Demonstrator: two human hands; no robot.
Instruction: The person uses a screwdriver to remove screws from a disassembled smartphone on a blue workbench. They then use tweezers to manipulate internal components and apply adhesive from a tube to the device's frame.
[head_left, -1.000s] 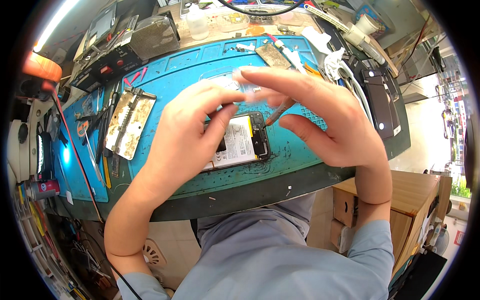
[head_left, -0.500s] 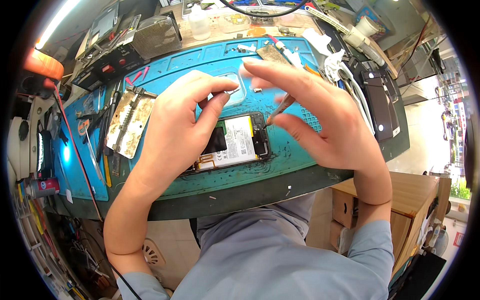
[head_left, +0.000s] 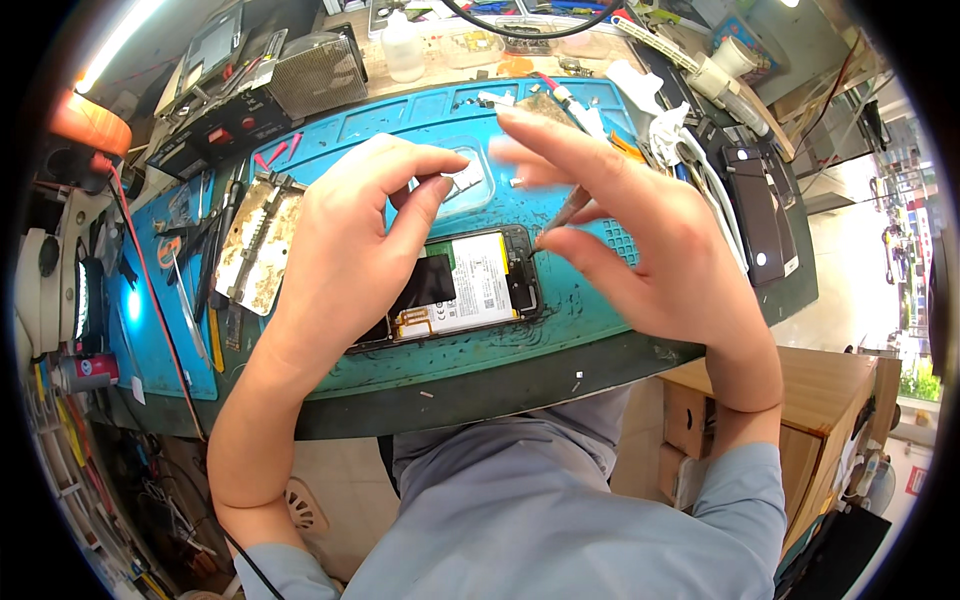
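An opened phone [head_left: 475, 290], its battery exposed, lies on the blue mat [head_left: 400, 370] with a black rectangular piece [head_left: 425, 280] across its left part. My left hand [head_left: 360, 230] is above the phone's left side, thumb and index finger curled together; whatever they hold is too small or hidden to name. My right hand [head_left: 640, 240] has a slim screwdriver [head_left: 567, 210] among its fingers, tip down at the phone's upper right corner. Its index finger is raised, and other fingertips are blurred. A clear shallow tray [head_left: 470, 200] with small bits sits behind the phone.
A stained metal fixture [head_left: 250, 250] and tools lie left, near a black box-shaped device [head_left: 200, 145]. At back are a translucent bottle [head_left: 403, 55], small parts and white tissue [head_left: 670, 135]. Dark phones [head_left: 760, 210] lie right. A wooden cabinet [head_left: 800, 400] stands below right.
My left hand has moved up and slightly left, uncovering more of the phone and black piece. My right hand's fingers have risen a little; the screwdriver tip stays at the same corner.
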